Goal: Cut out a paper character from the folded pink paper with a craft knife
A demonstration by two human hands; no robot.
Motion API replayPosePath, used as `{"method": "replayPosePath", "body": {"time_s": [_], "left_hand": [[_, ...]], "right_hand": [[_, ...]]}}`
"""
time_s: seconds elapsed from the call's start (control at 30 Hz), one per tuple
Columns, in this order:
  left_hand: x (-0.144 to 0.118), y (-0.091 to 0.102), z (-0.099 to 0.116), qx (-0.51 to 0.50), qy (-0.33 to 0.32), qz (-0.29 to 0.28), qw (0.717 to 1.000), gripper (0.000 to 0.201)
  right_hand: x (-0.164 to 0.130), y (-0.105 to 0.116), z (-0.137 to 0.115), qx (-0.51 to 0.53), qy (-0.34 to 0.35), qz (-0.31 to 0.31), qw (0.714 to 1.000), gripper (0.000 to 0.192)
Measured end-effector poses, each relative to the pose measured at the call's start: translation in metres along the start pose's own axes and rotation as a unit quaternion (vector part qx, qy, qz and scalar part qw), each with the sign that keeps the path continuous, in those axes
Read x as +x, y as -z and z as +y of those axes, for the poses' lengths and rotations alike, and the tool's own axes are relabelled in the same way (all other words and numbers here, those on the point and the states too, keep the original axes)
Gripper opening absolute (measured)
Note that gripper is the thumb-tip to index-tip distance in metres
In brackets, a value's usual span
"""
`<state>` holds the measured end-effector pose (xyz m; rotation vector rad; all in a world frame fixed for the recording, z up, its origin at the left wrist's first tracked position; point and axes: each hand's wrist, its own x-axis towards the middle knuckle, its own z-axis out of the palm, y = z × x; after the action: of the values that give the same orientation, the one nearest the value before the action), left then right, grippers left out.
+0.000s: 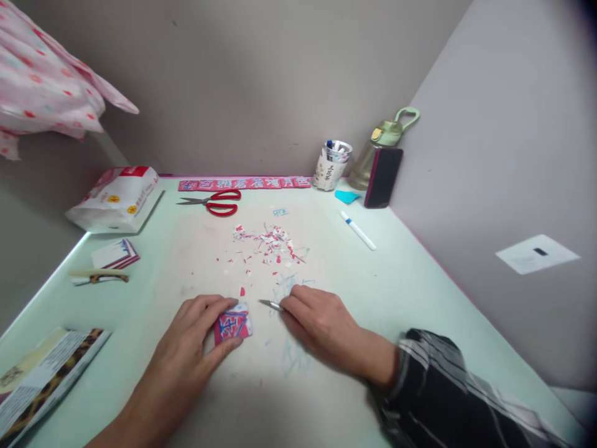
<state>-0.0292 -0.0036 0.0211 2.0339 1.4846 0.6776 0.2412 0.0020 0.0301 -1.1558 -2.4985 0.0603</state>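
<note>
Left hand (pixel 196 330), palm down, pinches a small red-and-white patterned paper square (pixel 232 325) flat between thumb and fingers. Right hand (pixel 317 323), just beside the square, curls around a thin metal craft blade (pixel 270 304) pointing left. Paper scraps (pixel 268 242) lie beyond; bare pale-green tabletop (pixel 410 286) extends rightward.

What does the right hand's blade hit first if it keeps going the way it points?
The right hand holds a small metal blade pointing left, toward the red and white paper piece pinned by the left hand. Likely it meets that paper's upper right edge first, or the left fingertips; depth is unclear.
</note>
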Motion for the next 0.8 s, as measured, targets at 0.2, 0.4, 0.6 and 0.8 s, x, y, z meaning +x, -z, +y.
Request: {"method": "replayPosePath", "body": {"time_s": [0.2,0.4,0.6,0.8], "left_hand": [[-0.005,-0.008,-0.005,0.036,-0.029,-0.007,0.999,0.041],[-0.003,-0.01,-0.006,0.023,-0.014,-0.004,1.0,0.036],[-0.004,-0.01,-0.008,0.022,-0.018,-0.007,1.0,0.037],[-0.004,-0.01,-0.009,0.019,-0.024,0.004,1.0,0.036]], "right_hand": [[-0.004,0.005,-0.013,0.076,0.034,-0.002,0.997,0.024],[-0.005,0.006,-0.016,0.094,0.068,-0.047,0.992,0.021],[-0.005,0.006,-0.016,0.104,0.074,-0.063,0.99,0.021],[-0.005,0.005,-0.017,0.095,0.07,-0.06,0.991,0.02]]}}
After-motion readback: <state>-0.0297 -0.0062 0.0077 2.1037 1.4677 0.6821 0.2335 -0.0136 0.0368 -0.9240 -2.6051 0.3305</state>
